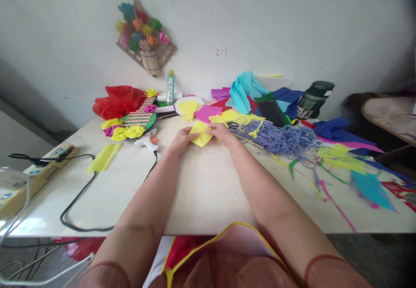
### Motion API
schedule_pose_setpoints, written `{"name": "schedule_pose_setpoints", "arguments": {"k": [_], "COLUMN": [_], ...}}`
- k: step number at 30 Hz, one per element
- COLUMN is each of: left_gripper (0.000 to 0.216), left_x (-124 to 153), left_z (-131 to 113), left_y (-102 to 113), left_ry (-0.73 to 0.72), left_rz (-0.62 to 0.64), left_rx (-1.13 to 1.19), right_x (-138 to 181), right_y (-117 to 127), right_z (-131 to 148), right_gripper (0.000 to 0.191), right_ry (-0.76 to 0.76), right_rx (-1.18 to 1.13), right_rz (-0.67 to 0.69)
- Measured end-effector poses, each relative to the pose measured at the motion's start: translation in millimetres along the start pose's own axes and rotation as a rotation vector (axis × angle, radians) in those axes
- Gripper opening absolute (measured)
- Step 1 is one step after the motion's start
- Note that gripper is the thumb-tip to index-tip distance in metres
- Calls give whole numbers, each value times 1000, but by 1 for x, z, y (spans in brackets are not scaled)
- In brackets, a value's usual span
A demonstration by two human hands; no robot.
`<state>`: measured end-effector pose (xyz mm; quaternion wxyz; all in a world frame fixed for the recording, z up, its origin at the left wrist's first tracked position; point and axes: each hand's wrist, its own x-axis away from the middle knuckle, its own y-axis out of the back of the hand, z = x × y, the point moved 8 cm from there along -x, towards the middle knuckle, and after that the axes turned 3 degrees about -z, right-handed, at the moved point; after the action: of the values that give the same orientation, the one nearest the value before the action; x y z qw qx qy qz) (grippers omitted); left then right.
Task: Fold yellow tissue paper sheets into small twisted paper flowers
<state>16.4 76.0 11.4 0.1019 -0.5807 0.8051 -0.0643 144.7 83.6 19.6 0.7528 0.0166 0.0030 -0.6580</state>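
Between my two hands is a small yellow piece of crepe paper (200, 135) with creases in it. My left hand (183, 139) pinches its left edge, and my right hand (221, 134) grips its right side. Just beyond lie more yellow paper (240, 116), a magenta paper piece (208, 113) and a white round plate (177, 105) with yellow paper on it. Close to my right hand is a tangled heap of blue-purple yarn (282, 137). A white glue gun (147, 144) rests to the left of my left hand.
A green craft piece (138, 121) with paper flowers, red crepe paper (118, 100) and a glue bottle (170, 87) stand back left. A power strip (42, 177) sits at the left edge, its black cable (73, 218) crossing the table. A dark tumbler (314, 100) and paper scraps are right.
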Motion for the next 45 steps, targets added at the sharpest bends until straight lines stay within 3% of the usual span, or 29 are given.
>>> {"name": "schedule_pose_setpoints", "arguments": {"k": [20,45], "left_gripper": [39,35], "left_x": [0,-3], "left_z": [0,-1], "left_y": [0,7], "left_ry": [4,5], "left_rz": [-15,-24], "left_rx": [-10,131], "right_x": [4,-1], "right_y": [-4,0], "right_z": [2,-3], "right_gripper": [12,25], "right_ry": [-8,-5], "right_rx": [-15,-206], "right_rz": [34,60]}}
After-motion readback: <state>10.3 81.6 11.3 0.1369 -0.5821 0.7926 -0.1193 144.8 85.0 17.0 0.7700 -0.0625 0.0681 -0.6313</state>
